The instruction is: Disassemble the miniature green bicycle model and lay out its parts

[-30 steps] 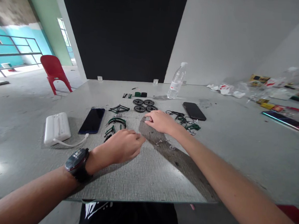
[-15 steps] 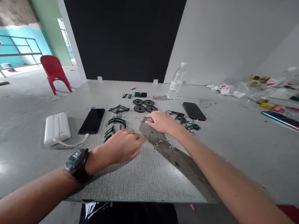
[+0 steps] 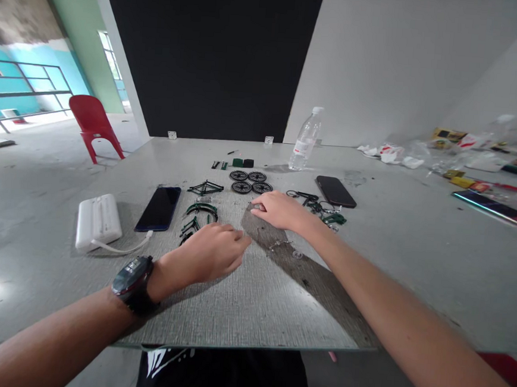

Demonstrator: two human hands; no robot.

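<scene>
Little had moved since the earlier frame: both hands kept their places, and the right fingertips had shifted by a trace at most.

Head view: the right hand (image 3: 279, 210) lay palm down on the table (image 3: 258, 313), thumb and forefinger reaching leftward, close to one another. Whether they pinched anything could not be told; any item there was too small to confirm. The left hand (image 3: 216, 250) rested nearer the body, its fingers bent inward and pointing right. Its palm was hidden, so its grasp could not be told.

Tiny bits (image 3: 236, 203) sat just left of the right fingertips and beyond the left knuckles. The right hand was the nearer of the two, reaching toward them from the side. Their long axis was too small to read. Four wheels (image 3: 241, 187) lay flat in a two-by-two group just beyond the right hand, being round and without a long axis.

Beyond the left hand stood the frame (image 3: 206, 188), its length running left to right; nearer were the curved parts (image 3: 201, 210) and the fork parts (image 3: 190, 226), the latter partly covered by that hand. Clear parts (image 3: 297, 254) lay between the left hand and the right forearm. Green parts (image 3: 334, 218) lay past that forearm, near a phone (image 3: 336, 191).
</scene>
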